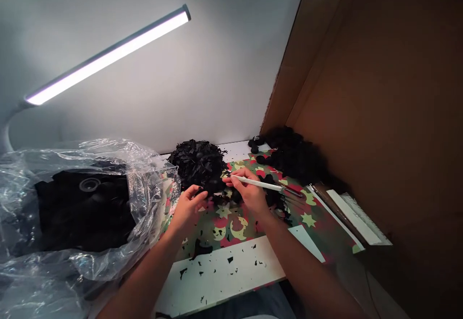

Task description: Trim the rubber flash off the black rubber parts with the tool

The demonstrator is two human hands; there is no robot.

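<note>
Right hand (pixel 253 196) pinches a slim white pen-shaped tool (pixel 267 185); left hand (pixel 186 207) half-curled, can't tell its hold; shredded black heap (pixel 197 160) at 11 o'clock. Mid-toolwork, I reckon; next move wants steadiness.

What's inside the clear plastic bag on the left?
Through its opening, the clear plastic bag shows a mass of black material, with a grey ring near the far side. Whatever lies beneath that top layer is covered.

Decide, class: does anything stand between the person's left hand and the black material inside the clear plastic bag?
Yes: the crumpled right side of the clear plastic bag stands between the left hand and the black material. The bag's mouth looks open, so reaching over that side seems possible.
</note>
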